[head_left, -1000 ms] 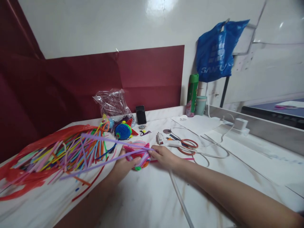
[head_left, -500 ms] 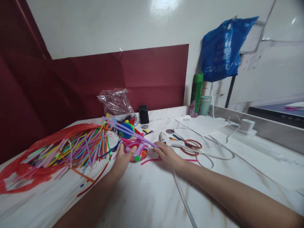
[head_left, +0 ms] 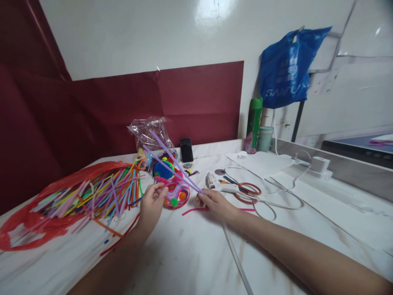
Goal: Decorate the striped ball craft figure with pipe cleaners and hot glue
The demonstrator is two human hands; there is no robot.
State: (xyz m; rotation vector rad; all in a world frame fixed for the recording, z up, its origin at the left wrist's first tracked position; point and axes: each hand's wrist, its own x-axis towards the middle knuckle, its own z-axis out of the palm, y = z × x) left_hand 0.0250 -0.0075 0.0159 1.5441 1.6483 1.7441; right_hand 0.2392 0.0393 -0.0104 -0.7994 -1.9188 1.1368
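Two long lilac pipe cleaners (head_left: 173, 166) are pinched in my right hand (head_left: 216, 203), their far ends spread apart up and to the left. A pink striped pipe-cleaner fish (head_left: 179, 192), dotted green and orange, lies between my hands. Against its left edge, my left hand (head_left: 152, 205) has its fingers curled together; what they grip, if anything, is hidden. Behind the fish sits a blue pipe-cleaner piece (head_left: 162, 170) with a green rim. A pink pipe cleaner (head_left: 193, 211) runs beneath my right hand.
Many coloured pipe cleaners (head_left: 101, 192) lie on a red plastic bag (head_left: 58, 227) at left. A white glue gun (head_left: 225, 187), orange-handled scissors (head_left: 250, 188) and cables (head_left: 291, 200) are at right. A phone (head_left: 186, 150) leans at the back near a spray can (head_left: 254, 125).
My left hand has shifted left off the fish's body to its edge, and more of the fish shows. The lilac pipe cleaners have swung upward and their far ends have spread.
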